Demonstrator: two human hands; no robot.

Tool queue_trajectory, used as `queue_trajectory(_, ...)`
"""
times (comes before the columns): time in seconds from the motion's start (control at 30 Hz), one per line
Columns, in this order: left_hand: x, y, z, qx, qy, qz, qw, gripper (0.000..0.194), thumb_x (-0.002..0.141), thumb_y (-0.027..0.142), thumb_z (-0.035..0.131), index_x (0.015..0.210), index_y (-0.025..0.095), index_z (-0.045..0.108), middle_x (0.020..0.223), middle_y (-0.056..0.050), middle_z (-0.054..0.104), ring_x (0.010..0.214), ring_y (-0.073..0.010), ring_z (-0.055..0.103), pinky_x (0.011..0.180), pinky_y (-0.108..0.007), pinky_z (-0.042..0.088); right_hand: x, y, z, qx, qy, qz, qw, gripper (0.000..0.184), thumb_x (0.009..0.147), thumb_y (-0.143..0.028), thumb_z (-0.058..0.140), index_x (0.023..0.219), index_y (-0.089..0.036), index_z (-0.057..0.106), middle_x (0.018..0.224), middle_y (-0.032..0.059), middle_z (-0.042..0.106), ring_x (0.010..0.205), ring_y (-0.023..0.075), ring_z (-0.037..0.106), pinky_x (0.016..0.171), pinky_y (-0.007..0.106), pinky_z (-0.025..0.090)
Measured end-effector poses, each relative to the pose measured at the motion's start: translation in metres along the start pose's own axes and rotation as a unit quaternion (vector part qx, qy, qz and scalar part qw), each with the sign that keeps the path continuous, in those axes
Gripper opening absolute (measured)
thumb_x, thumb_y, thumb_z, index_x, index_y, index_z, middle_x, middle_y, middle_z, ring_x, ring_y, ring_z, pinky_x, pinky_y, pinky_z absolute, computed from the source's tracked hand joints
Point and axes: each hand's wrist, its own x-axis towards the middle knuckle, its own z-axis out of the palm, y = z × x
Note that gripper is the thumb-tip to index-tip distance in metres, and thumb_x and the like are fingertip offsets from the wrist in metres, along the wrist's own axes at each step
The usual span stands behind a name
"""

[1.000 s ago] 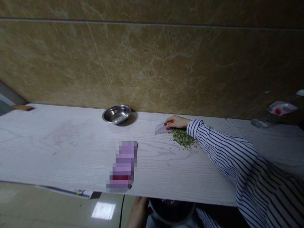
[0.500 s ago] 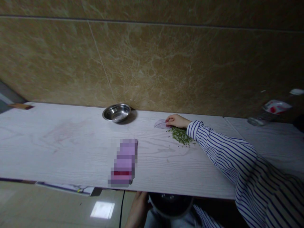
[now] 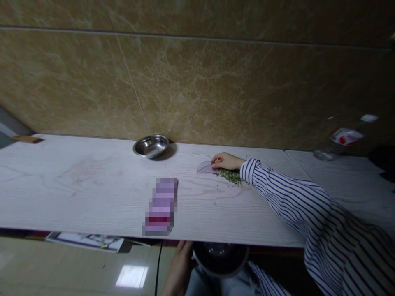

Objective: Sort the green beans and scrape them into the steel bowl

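Note:
My right hand [image 3: 226, 160], in a blue-and-white striped sleeve, pinches a thin translucent purplish scraper [image 3: 204, 167] with a curved edge. The scraper meets the white wood-grain table [image 3: 101, 197]. Small green mung beans [image 3: 231, 176] lie scattered beside and partly under the hand and cuff. Below the table's front edge, my left hand [image 3: 182, 261] is closed at the left side of a dark round pot [image 3: 220, 261], which sits over my lap. Its fingertips are partly hidden by the table edge and the pot.
A shallow steel bowl [image 3: 151, 146] stands near the tiled wall. A blurred-out purple flat object [image 3: 162, 207] lies towards the front edge. On the right is a clear plastic bottle [image 3: 342, 139] with a red-and-white label. A small wooden block [image 3: 27, 139] rests at the far left.
My right hand and the scraper have shifted slightly left and nearer to me. Fewer mung beans show beside the hand. The view has moved a little; my left hand stays at the pot.

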Motion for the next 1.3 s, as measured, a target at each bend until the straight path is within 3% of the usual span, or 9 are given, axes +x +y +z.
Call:
queue_trajectory(0.23, -0.003, -0.002, 0.001, -0.015, -0.006, 0.002, 1.0, 0.052, 0.089, 0.042, 0.06, 0.138, 0.024, 0.058, 0.155, -0.014, 0.048, 0.137, -0.0308, 0.049, 0.082, -0.035, 0.051, -0.015, -0.003, 0.006, -0.027, -0.011, -0.012, 0.999, 0.022, 0.072, -0.03, 0.075, 0.089, -0.016, 0.074, 0.074, 0.0031, 0.074, 0.072, 0.0177, 0.066, 0.071, 0.03, 0.049)
queue_trajectory(0.4, -0.007, -0.004, 0.001, -0.021, 0.008, -0.011, 1.0, 0.054, 0.091, 0.039, 0.058, 0.144, 0.025, 0.052, 0.158, -0.013, 0.044, 0.142, -0.0306, 0.043, 0.088, -0.038, 0.051, -0.033, -0.005, 0.011, -0.034, -0.028, -0.019, 0.999, 0.021, 0.072, -0.029, 0.076, 0.088, -0.016, 0.075, 0.076, 0.0036, 0.075, 0.073, 0.0185, 0.067, 0.072, 0.03, 0.05)
queue_trajectory(0.53, -0.007, -0.004, 0.001, -0.024, 0.005, -0.009, 1.0, 0.055, 0.091, 0.037, 0.061, 0.144, 0.025, 0.052, 0.154, -0.013, 0.049, 0.139, -0.029, 0.047, 0.093, -0.037, 0.05, -0.04, -0.009, 0.008, -0.031, -0.022, -0.026, 0.999, 0.02, 0.073, -0.027, 0.077, 0.088, -0.016, 0.074, 0.077, 0.0041, 0.076, 0.073, 0.0179, 0.068, 0.072, 0.03, 0.051)
queue_trajectory(0.67, -0.006, -0.003, -0.001, -0.022, 0.012, -0.007, 1.0, 0.051, 0.09, 0.036, 0.061, 0.139, 0.026, 0.055, 0.156, -0.012, 0.047, 0.138, -0.0312, 0.048, 0.089, -0.039, 0.052, -0.022, -0.015, -0.006, -0.03, 0.04, -0.04, 0.998, 0.018, 0.081, -0.025, 0.07, 0.096, -0.016, 0.071, 0.088, 0.0062, 0.078, 0.078, 0.0154, 0.068, 0.076, 0.027, 0.052)
queue_trajectory(0.8, -0.004, -0.002, -0.001, -0.02, 0.019, -0.007, 1.0, 0.05, 0.089, 0.035, 0.062, 0.137, 0.024, 0.056, 0.153, -0.015, 0.05, 0.14, -0.0315, 0.046, 0.087, -0.038, 0.052, 0.012, -0.017, -0.014, -0.04, 0.074, -0.035, 0.996, 0.014, 0.082, -0.021, 0.07, 0.095, -0.014, 0.07, 0.085, 0.0071, 0.078, 0.072, 0.0132, 0.066, 0.072, 0.025, 0.051)
queue_trajectory(1.0, -0.002, -0.001, 0.001, -0.017, 0.023, -0.001, 1.0, 0.041, 0.088, 0.037, 0.06, 0.127, 0.022, 0.063, 0.148, -0.015, 0.055, 0.138, -0.0322, 0.047, 0.087, -0.04, 0.052, 0.03, -0.01, -0.008, -0.047, 0.034, -0.024, 0.998, 0.016, 0.076, -0.026, 0.075, 0.088, -0.015, 0.072, 0.076, 0.0052, 0.076, 0.068, 0.0148, 0.067, 0.068, 0.026, 0.051)
queue_trajectory(1.17, 0.0, -0.001, -0.003, -0.017, 0.008, 0.006, 1.0, 0.035, 0.087, 0.036, 0.062, 0.119, 0.023, 0.069, 0.151, -0.013, 0.052, 0.138, -0.0321, 0.046, 0.086, -0.038, 0.052, 0.014, -0.007, -0.005, -0.049, -0.017, -0.035, 0.998, 0.022, 0.075, -0.032, 0.074, 0.089, -0.015, 0.074, 0.074, 0.0029, 0.075, 0.069, 0.0155, 0.067, 0.067, 0.027, 0.049)
queue_trajectory(1.3, -0.004, 0.0, -0.004, -0.022, 0.009, 0.011, 1.0, 0.042, 0.088, 0.037, 0.062, 0.128, 0.024, 0.066, 0.156, -0.013, 0.045, 0.14, -0.031, 0.044, 0.083, -0.034, 0.052, -0.003, -0.01, -0.002, -0.06, -0.043, -0.051, 0.996, 0.024, 0.072, -0.033, 0.075, 0.088, -0.016, 0.074, 0.076, 0.0027, 0.075, 0.07, 0.0156, 0.066, 0.069, 0.027, 0.049)
